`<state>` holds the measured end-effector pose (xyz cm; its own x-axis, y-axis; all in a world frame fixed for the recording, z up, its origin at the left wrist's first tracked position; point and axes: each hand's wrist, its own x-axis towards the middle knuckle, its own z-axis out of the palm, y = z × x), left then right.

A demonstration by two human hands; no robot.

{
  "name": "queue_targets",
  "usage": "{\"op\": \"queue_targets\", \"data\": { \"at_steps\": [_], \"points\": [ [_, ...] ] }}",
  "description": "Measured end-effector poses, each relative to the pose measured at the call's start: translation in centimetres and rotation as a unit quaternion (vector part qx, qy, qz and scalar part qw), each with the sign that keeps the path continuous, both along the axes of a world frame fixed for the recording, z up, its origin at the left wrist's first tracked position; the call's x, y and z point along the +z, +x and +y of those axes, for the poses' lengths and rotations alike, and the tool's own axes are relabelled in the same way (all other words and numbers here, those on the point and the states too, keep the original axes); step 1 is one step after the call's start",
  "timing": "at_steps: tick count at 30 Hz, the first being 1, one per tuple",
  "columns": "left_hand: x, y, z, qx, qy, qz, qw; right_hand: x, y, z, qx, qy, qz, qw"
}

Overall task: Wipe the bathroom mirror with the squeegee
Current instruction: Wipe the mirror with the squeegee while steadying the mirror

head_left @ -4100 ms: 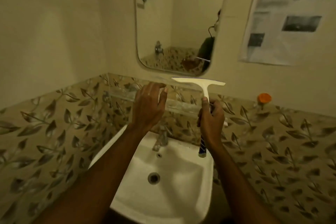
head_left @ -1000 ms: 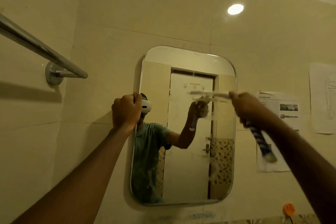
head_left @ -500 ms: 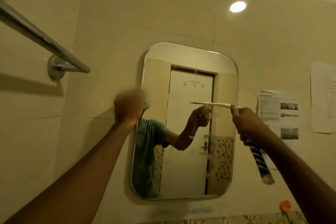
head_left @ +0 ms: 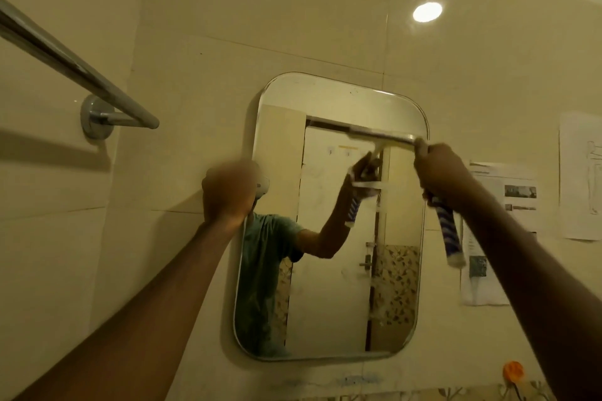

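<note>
Now that I have lifted the squeegee [head_left: 447,228] back up the mirror [head_left: 325,303], its blade [head_left: 381,134] sits high on the glass, not far under the top edge. Half a second ago it lay lower, nearer the middle. The blade runs leftward from just above my right hand [head_left: 439,172], its far end a touch higher than the end by my knuckles, and the near end reaches about to the mirror's right rim. My right hand is clamped on the handle just under the blade. The blue-and-white striped grip sticks out below that hand, slanting down and back toward me. The blur keeps me from saying whether the rubber is pressed to the glass or just off it.

I read this as a reset: one pull is over and I am setting the blade at the top for another. So the strip nearest my right hand is in work, and the side over by my other hand probably remains to be wiped.

My left hand [head_left: 228,192] is a little lower than my right, at the mirror's left rim, fingers curled as before. It is smeared by motion, so I cannot tell whether it hooks the rim or only leans there.

Up and left of that hand a chrome towel rail [head_left: 81,75] juts from the wall. Just right of my right forearm, printed sheets [head_left: 508,205] are stuck to the tile.
</note>
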<state>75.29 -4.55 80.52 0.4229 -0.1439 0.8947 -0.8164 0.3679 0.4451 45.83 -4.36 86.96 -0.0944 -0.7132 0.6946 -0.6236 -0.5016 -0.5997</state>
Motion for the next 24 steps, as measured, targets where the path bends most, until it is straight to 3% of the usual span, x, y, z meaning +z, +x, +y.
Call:
{"op": "queue_targets", "data": {
  "at_steps": [5,14,19,24],
  "points": [
    [-0.2,0.1,0.1,-0.007,0.015,0.014,1.0,-9.5,-0.4,0.7,0.003,0.045,0.011,0.999],
    [-0.6,0.4,0.2,0.002,0.033,0.01,0.999,-0.5,-1.2,0.1,-0.007,0.003,-0.022,1.0],
    [-0.9,0.3,0.0,0.0,0.034,0.011,0.999,-9.3,-1.0,-0.6,-0.004,0.011,-0.013,1.0],
    [-1.3,0.6,-0.1,0.007,0.047,0.001,0.999,-16.3,-1.4,0.8,0.004,0.093,0.002,0.996]
  ]
}}
